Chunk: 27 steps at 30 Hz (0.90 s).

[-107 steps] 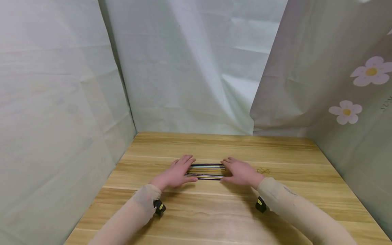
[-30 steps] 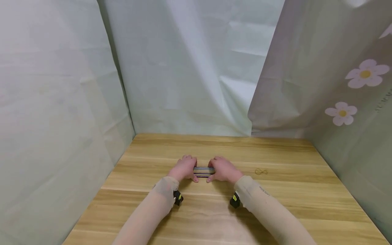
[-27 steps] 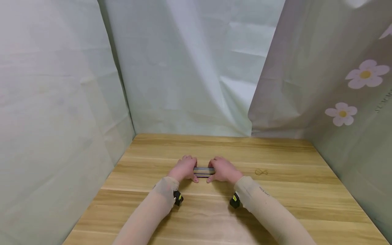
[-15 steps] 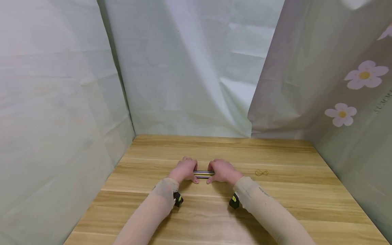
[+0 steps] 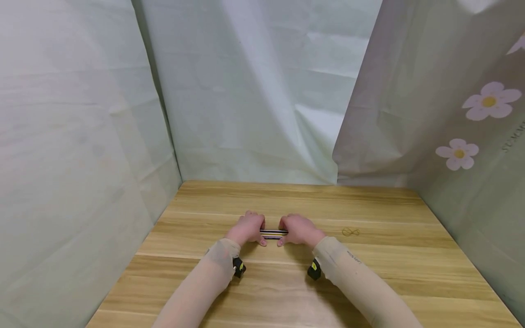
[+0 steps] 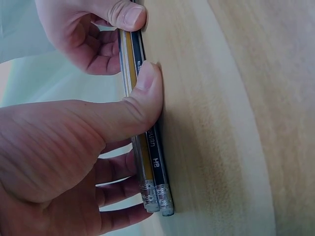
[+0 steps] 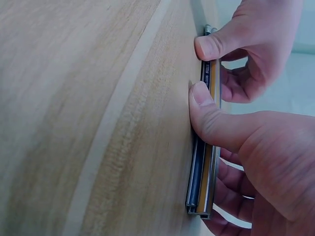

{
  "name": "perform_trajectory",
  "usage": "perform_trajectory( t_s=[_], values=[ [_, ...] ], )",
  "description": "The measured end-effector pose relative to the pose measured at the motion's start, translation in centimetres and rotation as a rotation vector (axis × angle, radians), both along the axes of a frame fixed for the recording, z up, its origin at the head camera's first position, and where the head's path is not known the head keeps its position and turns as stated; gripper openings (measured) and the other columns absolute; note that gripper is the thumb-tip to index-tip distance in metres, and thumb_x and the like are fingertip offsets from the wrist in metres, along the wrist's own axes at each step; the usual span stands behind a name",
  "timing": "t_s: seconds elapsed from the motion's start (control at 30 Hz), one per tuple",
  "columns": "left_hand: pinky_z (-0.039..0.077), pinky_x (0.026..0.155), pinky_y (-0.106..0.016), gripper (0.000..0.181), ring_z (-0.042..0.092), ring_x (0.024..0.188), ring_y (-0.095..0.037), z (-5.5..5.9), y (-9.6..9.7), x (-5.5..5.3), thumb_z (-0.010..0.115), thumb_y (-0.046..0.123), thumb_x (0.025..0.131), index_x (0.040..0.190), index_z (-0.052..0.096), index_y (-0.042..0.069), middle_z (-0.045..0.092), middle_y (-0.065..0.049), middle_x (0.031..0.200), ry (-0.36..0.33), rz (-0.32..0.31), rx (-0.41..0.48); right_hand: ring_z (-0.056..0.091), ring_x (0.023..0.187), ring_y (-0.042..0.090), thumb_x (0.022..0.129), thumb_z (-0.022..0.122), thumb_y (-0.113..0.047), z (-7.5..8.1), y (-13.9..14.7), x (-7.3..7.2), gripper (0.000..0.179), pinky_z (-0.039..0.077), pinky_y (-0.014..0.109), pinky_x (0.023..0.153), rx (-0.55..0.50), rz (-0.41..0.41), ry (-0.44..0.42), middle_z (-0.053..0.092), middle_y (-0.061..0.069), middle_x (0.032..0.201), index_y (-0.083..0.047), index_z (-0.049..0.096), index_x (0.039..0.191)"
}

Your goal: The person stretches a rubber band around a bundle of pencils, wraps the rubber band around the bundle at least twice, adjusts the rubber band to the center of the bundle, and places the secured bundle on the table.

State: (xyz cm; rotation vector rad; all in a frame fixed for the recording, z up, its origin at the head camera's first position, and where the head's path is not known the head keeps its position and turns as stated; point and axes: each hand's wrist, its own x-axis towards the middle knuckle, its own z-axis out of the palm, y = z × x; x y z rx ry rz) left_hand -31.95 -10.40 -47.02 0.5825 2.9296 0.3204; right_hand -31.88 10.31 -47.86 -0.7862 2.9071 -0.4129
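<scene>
A bundle of pencils (image 5: 274, 234) lies crosswise on the wooden table between my two hands. My left hand (image 5: 248, 229) grips its left part, thumb on the near side and fingers curled behind. My right hand (image 5: 301, 229) holds the right part the same way. In the left wrist view, the pencils (image 6: 156, 172) show silver ferrules and whitish erasers at one end, and a black one carries "HB" lettering. The right wrist view shows the opposite ends of the pencils (image 7: 201, 182), black and yellow side by side. Both palms hide much of the bundle.
A thin yellowish rubber band (image 5: 350, 232), twisted in a figure eight, lies on the wooden table (image 5: 262, 291) to the right of my right hand. Pale cloth sheets (image 5: 254, 91) hang behind the table and along both sides.
Both hands have come closer together since the earliest frame, where two separate rows of pencils showed a gap. The pencils now form one narrower bundle. The hands barely move in the last second.
</scene>
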Motion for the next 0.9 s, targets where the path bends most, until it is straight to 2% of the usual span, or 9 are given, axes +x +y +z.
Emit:
perform_trajectory(
  t_s=[0.43, 0.9],
  values=[
    [0.048, 0.087, -0.047, 0.043, 0.053, 0.093, -0.025, -0.06, 0.07, -0.12, 0.101, 0.034, 0.07, 0.082, 0.064, 0.015, 0.06, 0.003, 0.082, 0.009, -0.007, -0.019, 0.056, 0.077, 0.013, 0.081, 0.095, -0.044, 0.03, 0.0, -0.03, 0.042, 0.052, 0.038, 0.076, 0.034, 0.004, -0.005, 0.063, -0.006, 0.086, -0.015, 0.069, 0.098],
    [0.049, 0.089, -0.047, 0.039, 0.053, 0.092, -0.025, -0.1, 0.28, -0.08, 0.099, 0.035, 0.073, 0.084, 0.068, 0.014, 0.061, 0.002, 0.082, -0.023, 0.011, -0.04, 0.057, 0.076, 0.012, 0.082, 0.093, -0.047, -0.1, 0.02, -0.07, 0.038, 0.053, 0.039, 0.076, 0.055, 0.003, -0.029, 0.068, -0.007, 0.087, -0.017, 0.073, 0.095]
  ],
)
